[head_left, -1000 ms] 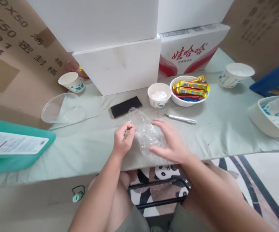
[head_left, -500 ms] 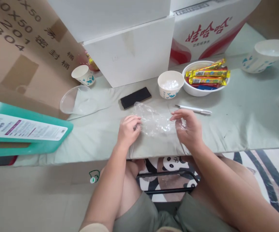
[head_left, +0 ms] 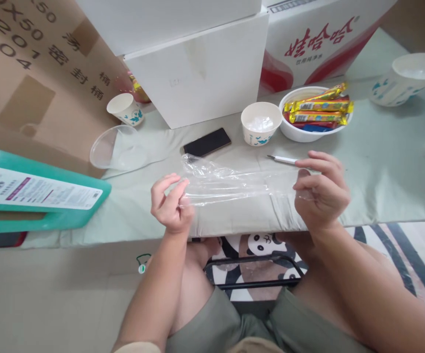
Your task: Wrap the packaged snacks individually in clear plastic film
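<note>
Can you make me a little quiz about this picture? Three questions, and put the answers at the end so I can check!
1. What is stretched between the left hand and the right hand?
2. True or false: the black phone lies to the left of the white bowl.
3. What is in that bowl? a) keys b) shiny wrapped sticks c) oranges

Key: 1. clear plastic; 2. true; 3. b

The left hand (head_left: 172, 203) pinches one end of a clear plastic film (head_left: 230, 189); the right hand (head_left: 325, 191), at three o'clock from it, grips the other, so the film stretches between them over the table (head_left: 378, 162). From the film's middle, a phone (head_left: 208, 142) lies at eleven o'clock, a paper cup (head_left: 252, 133) stands at one, and a bowl (head_left: 304, 131) of snack bars (head_left: 321, 106) at two.
</note>
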